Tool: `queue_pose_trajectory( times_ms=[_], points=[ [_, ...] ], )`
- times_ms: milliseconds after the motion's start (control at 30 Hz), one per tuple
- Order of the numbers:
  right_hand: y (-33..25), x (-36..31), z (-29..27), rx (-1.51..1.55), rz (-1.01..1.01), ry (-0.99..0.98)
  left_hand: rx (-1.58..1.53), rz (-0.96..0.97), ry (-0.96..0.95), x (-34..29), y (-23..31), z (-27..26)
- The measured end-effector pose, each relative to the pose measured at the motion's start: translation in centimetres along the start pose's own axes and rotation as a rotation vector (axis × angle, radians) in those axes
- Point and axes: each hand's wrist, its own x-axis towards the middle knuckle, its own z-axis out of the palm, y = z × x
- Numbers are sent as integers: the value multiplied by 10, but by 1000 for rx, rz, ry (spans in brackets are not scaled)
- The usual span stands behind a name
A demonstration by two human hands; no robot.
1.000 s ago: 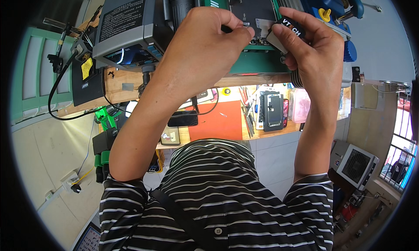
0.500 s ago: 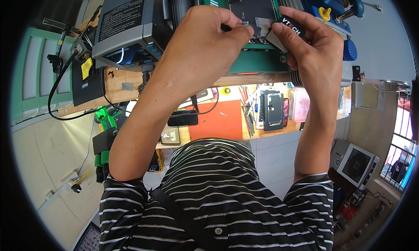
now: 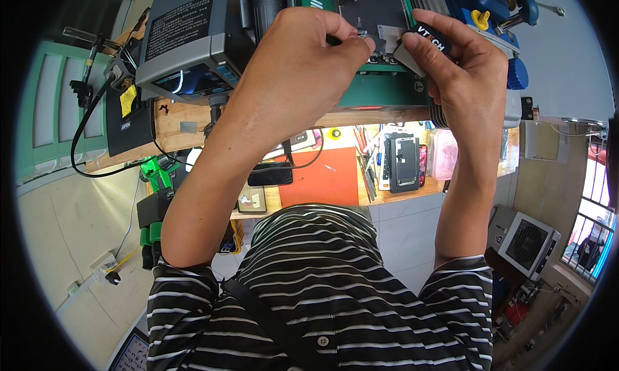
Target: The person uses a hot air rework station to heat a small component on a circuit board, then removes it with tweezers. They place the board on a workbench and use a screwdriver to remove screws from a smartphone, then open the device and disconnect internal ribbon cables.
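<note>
Over the green machine (image 3: 380, 92) at the top of the view, both my hands work at the near edge of a dark flat panel (image 3: 374, 10). My left hand (image 3: 309, 64) has thumb and forefinger pinched together at that edge; what lies between them is too small to make out. My right hand (image 3: 467, 71) grips a flat scraper by its black handle, thumb on top. The scraper's thin metal blade (image 3: 409, 60) points down-left beside the panel's corner. Small pale and metallic bits show between the two hands.
A grey boxy device (image 3: 187, 42) stands left of my left forearm. Blue equipment with a yellow knob (image 3: 480, 20) is at the right. On the lower bench are an orange mat (image 3: 325, 177), a black phone (image 3: 271, 175), slim tools (image 3: 367, 171), phone parts (image 3: 405, 161) and a pink container (image 3: 443, 153).
</note>
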Motion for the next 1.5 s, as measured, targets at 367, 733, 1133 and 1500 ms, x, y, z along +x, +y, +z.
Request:
queue_pose_trajectory(
  times_ms=[367, 733, 1133, 1500],
  points=[
    [4, 1, 0, 12, -32, 5, 15, -9, 1, -1, 2, -1],
    [4, 1, 1, 18, -28, 8, 36, -4, -1, -1, 2, -2],
    [7, 2, 1, 20, -43, 7, 58, 3, 10, -1, 1, -1],
    [8, 2, 0, 21, -47, 9, 44, -7, 7, -1, 2, -1]
  ],
)
